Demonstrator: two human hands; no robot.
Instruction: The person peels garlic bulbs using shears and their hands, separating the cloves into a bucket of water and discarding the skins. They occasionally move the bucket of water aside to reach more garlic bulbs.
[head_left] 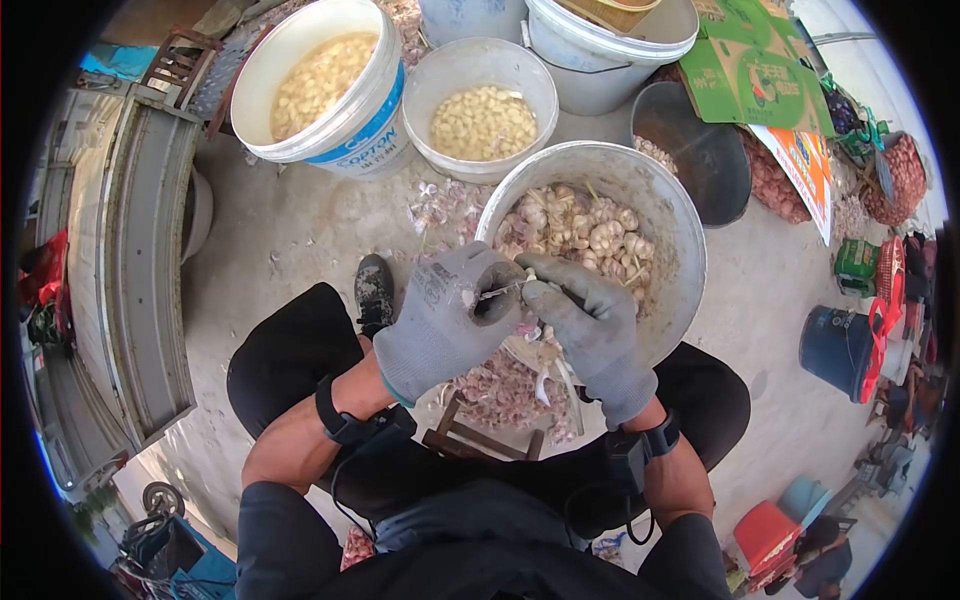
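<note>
Both my hands wear grey gloves and meet over the near rim of a large bucket that holds garlic bulbs. My left hand is curled round a small knife, whose thin blade points toward the right hand. Pinched in the fingers of my right hand is a garlic bulb, mostly hidden, with its stalk hanging below. Loose garlic skins lie on the ground under my hands.
Peeled cloves in liquid fill a white bucket and a smaller tub beyond. A dark basin stands behind the garlic bucket, near green cardboard. At left is a metal structure; at right, a blue bucket.
</note>
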